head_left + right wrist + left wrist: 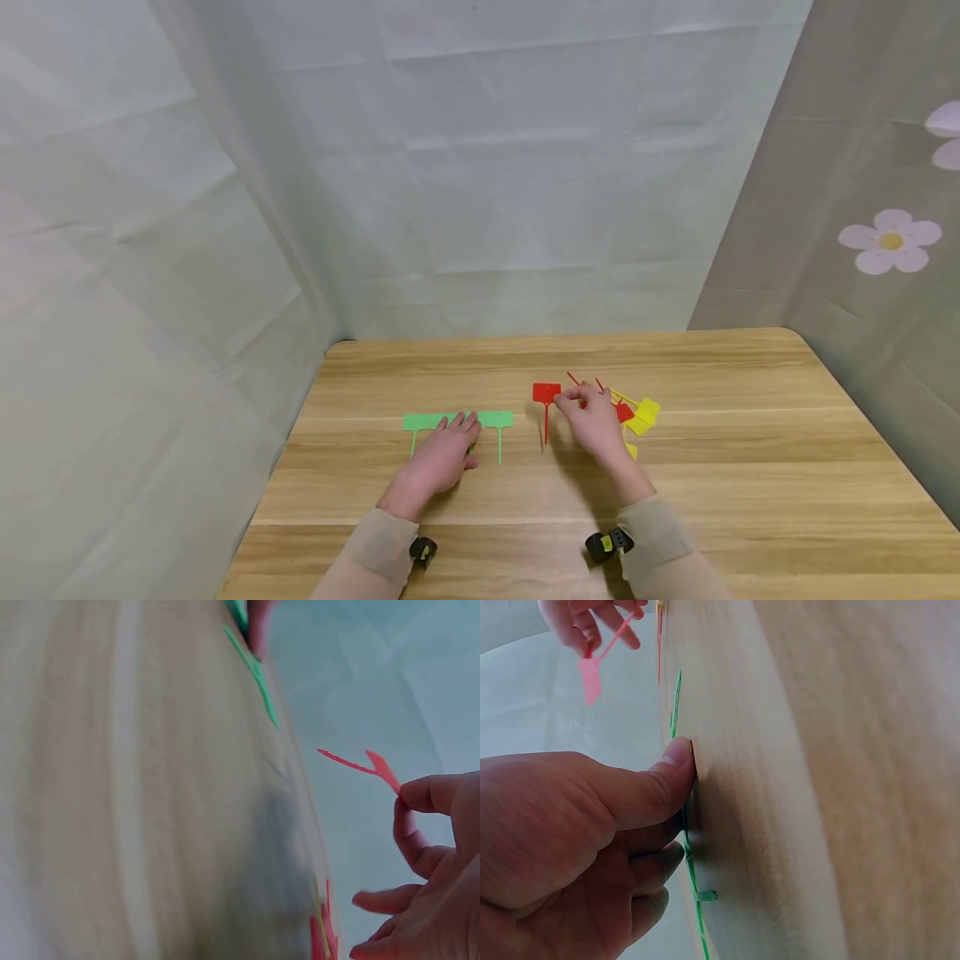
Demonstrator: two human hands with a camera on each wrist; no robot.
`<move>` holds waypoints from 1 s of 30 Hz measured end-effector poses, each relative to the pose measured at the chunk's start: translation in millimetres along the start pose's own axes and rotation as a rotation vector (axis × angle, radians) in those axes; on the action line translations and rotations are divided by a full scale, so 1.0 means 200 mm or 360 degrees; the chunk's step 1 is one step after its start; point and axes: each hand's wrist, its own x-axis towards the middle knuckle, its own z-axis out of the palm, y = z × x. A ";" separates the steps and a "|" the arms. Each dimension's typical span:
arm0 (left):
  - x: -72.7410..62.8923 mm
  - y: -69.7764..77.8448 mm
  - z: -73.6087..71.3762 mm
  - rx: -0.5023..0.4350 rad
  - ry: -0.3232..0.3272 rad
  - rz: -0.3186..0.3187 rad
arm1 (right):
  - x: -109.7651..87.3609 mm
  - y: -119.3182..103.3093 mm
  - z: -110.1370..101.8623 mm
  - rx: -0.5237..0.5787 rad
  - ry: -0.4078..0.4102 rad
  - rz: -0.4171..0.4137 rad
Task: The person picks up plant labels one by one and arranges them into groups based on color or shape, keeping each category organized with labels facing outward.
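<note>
Between thumb and index finger, my right hand [595,419] pinches a red plastic tag [547,392] by the edge of its flat rectangular head, the thin tail hanging down. In the right wrist view this red tag [384,772] is held above the tabletop, the other fingers spread apart. My left hand [442,454] rests with extended fingers on a row of green tags [496,419], whose heads lie side by side with tails pointing toward me. The hand hides the middle of that row. The left thumb [676,754] touches down beside the green tags.
Right of and partly beneath my right hand lies a loose pile of red tags [624,412] and yellow tags [647,411]. The wooden table [750,467] runs back to a pale cloth wall [510,208], with cloth on both sides too.
</note>
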 end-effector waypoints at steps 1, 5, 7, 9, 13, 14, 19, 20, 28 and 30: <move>0.00 0.00 0.00 -0.0003 0.0001 0.0000 | 0.00 0.00 0.02 -0.0034 -0.0014 -0.0010; 0.00 0.00 0.00 -0.0007 0.0003 -0.0005 | -0.01 0.01 0.07 -0.0133 -0.0058 0.0002; 0.00 0.01 0.00 -0.0009 0.0001 -0.0007 | -0.01 0.01 0.09 -0.0188 -0.0062 0.0000; 0.00 0.01 0.00 -0.0013 -0.0002 -0.0009 | -0.02 0.00 0.10 -0.0240 -0.0063 -0.0006; 0.00 0.01 0.00 -0.0009 0.0014 0.0009 | -0.02 0.00 0.11 -0.0330 -0.0060 -0.0007; 0.00 0.01 0.00 -0.0007 0.0020 0.0017 | -0.02 0.00 0.12 -0.0349 -0.0062 -0.0004; 0.00 0.01 0.00 0.0005 0.0032 0.0034 | -0.01 0.00 0.15 -0.0406 -0.0063 -0.0042; -0.01 0.01 0.00 0.0002 0.0030 0.0030 | -0.01 0.00 0.15 -0.0409 -0.0062 -0.0050; 0.00 0.02 0.00 -0.0018 0.0021 0.0010 | -0.01 -0.01 0.15 -0.0497 -0.0067 -0.0093; -0.01 0.03 0.00 -0.0012 0.0023 0.0013 | -0.01 -0.01 0.16 -0.0522 -0.0083 -0.0081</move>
